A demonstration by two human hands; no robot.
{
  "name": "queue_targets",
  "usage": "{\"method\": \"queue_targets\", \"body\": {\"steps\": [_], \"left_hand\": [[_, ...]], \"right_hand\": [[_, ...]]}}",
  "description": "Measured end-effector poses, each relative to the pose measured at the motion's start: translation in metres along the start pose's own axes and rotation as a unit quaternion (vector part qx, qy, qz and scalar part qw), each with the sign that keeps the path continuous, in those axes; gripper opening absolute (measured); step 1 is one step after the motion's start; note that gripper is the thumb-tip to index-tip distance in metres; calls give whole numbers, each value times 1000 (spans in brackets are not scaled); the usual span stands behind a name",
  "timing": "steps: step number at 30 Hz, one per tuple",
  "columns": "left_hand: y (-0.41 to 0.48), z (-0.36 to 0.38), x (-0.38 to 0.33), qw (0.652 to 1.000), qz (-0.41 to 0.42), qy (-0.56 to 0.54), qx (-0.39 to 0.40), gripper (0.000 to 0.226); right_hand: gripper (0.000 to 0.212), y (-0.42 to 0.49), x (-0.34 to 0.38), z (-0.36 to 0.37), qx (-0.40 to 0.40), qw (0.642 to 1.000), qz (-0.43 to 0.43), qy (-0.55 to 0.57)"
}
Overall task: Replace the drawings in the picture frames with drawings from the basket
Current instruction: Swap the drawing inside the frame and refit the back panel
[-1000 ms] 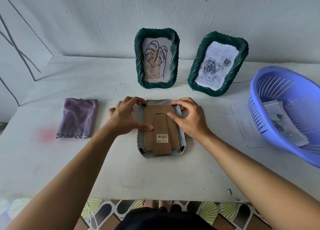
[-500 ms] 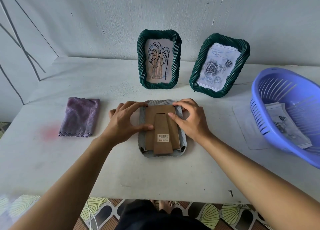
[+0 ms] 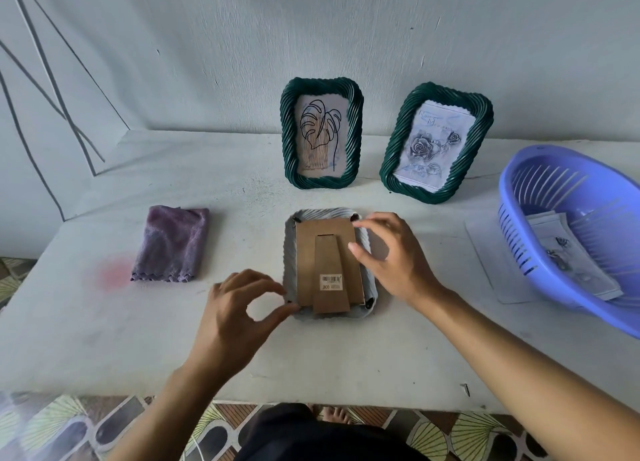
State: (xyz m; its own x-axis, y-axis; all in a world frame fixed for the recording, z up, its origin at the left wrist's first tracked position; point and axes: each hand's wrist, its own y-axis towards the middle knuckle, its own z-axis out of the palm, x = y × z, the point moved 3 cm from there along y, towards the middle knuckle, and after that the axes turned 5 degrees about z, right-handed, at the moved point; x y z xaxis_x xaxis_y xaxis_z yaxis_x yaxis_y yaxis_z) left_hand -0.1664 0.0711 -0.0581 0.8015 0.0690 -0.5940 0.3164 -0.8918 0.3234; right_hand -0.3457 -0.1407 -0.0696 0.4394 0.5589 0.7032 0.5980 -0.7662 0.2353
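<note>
- A folded purple cloth is lying at the left of the white table, well apart from the rest.
- I am watching the left hand curling thumb and forefinger together on the near-left corner of the grey frame. They are pinching its rim, possibly the small dark clip there, though that spot is too small for me to tell.
- The grey frame is lying face down mid-table, its cardboard backing facing up with the stand folded flat.
- The right hand is hovering loosely spread over the frame's right side, with the thumb touching the backing and the forefinger reaching toward the far-right corner.
- Farther back, the green leaf frame is standing upright, and the green rose frame is leaning just right of it.
- At the right edge the blue basket is holding loose drawings.
</note>
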Motion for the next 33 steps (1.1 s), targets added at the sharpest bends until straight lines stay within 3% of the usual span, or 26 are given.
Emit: {"method": "queue_targets", "body": {"steps": [6, 14, 22, 27, 33], "left_hand": [[-17, 12, -11, 998, -48, 6, -44, 20], [-15, 11, -14, 992, -106, -34, -61, 20], [-15, 20, -17, 971, -211, -99, -57, 14], [-19, 26, -18, 968, -220, -96, -73, 13], [-20, 30, -21, 975, -202, -68, -63, 29]], "right_hand": [[22, -52, 3, -12, 11, 999, -42, -9], [32, -71, -5, -15, -1, 998, -55, 13], [28, -72, -8, -12, 6, 999, -13, 48], [31, -75, -2, -15, -14, 998, 11, 58], [30, -74, 0, -15, -18, 997, 30, 70]]}}
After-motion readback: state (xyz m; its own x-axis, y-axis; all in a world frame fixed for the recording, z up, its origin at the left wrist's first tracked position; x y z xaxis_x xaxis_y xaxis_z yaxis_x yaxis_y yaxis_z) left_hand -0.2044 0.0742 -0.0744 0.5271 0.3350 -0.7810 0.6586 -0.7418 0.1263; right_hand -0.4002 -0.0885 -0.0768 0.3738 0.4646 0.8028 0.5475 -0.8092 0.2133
